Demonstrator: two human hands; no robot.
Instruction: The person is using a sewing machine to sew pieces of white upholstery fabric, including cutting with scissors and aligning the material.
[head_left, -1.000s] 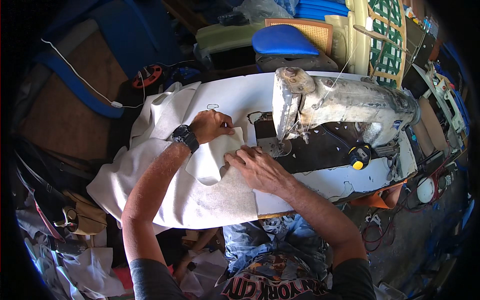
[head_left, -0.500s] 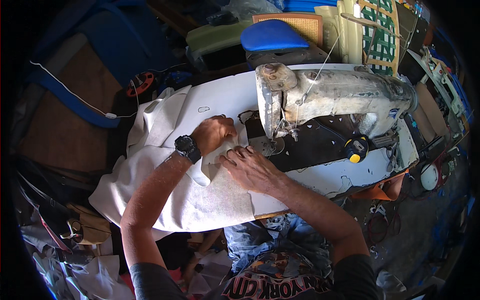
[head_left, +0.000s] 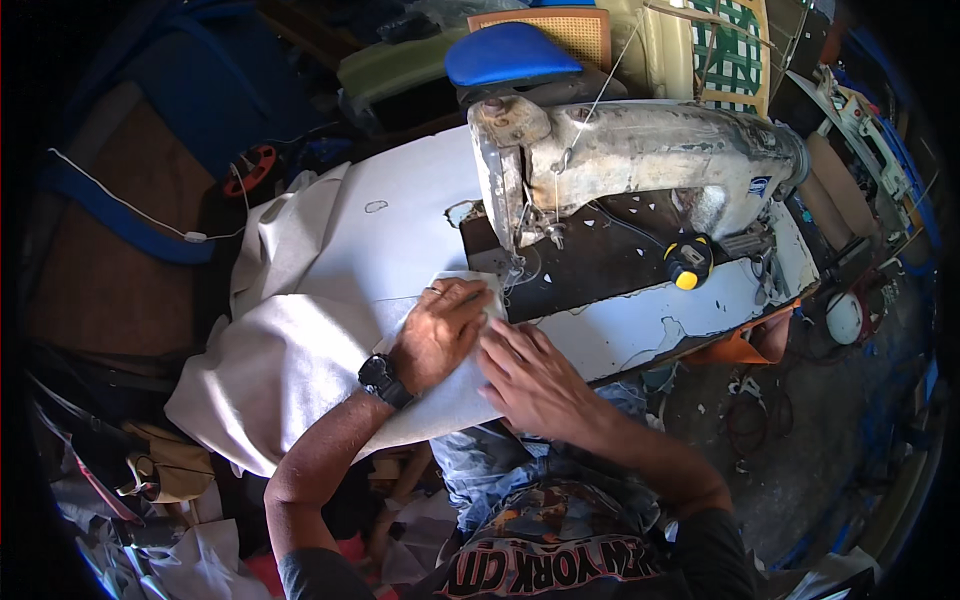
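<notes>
A large off-white fabric drapes over the left part of the white sewing table and hangs past its near edge. My left hand, with a black watch at the wrist, is closed on a small folded piece at the fabric's right end. Close beside it, my right hand grips the same edge with bent fingers; its thumb is hidden. Both hands are just in front of the needle area of a worn, whitish sewing machine. A thread runs down the machine's head to the needle area.
On the machine bed lies a black and yellow tape measure, with scissors near the right end. Behind stand a blue seat pad and a green-webbed frame. Orange material hangs under the table's right edge.
Both hands have come nearer to me, and the left has lowered onto the fabric beside the right. The folded piece now lies flatter under the fingers. The whole view has shifted slightly.
</notes>
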